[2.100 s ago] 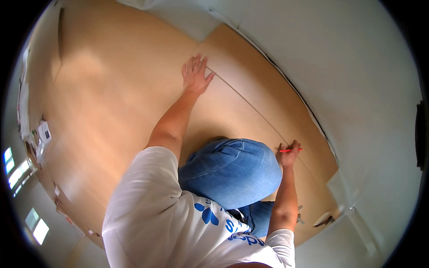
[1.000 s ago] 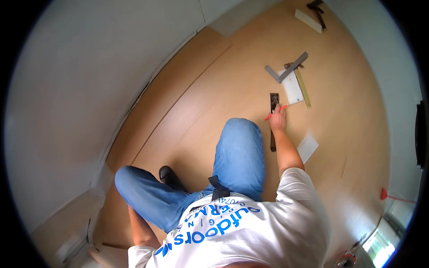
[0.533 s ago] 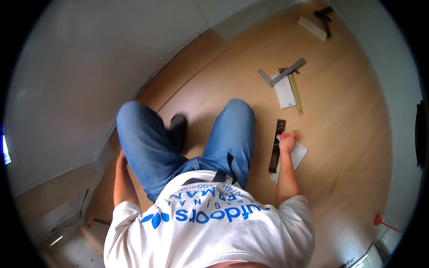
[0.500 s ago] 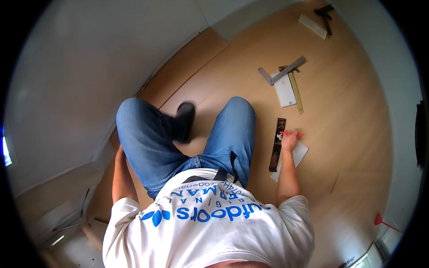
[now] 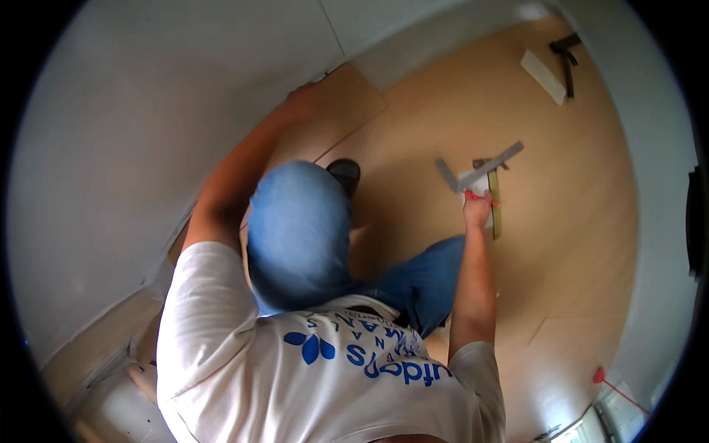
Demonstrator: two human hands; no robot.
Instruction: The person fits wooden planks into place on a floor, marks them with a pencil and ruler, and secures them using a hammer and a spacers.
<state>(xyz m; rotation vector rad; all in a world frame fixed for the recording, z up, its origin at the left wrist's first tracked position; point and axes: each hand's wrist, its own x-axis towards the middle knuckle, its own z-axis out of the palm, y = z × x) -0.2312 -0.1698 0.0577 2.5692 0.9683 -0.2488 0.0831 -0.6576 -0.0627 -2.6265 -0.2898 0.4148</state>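
My left hand [image 5: 301, 102] reaches far forward along the wall, over a wood-look floor plank [image 5: 353, 87] that lies beside it. Its fingers are smeared by motion, so its grip does not show. Between the fingers of my right hand [image 5: 477, 210] is a thin red pencil [image 5: 473, 195]. That hand is over a white board piece [image 5: 484, 179]. Just beyond it a grey metal square [image 5: 496, 164] lies across the board and a hammer [image 5: 480, 163]. The hammer's yellowish handle [image 5: 495, 214] runs along the right side of the board.
A pale strip [image 5: 543, 77] and a dark angled tool [image 5: 567, 63] lie at the far right. The wall [image 5: 185, 96] rises close on my left. A red-headed thing with a thin shaft [image 5: 599, 375] is at the lower right. My bent knees [image 5: 303, 229] fill the middle.
My left hand has swung forward along the wall from beside my leg. My right hand has moved forward with the pencil, from the dark flat bar to the square. My body has leaned and shifted.
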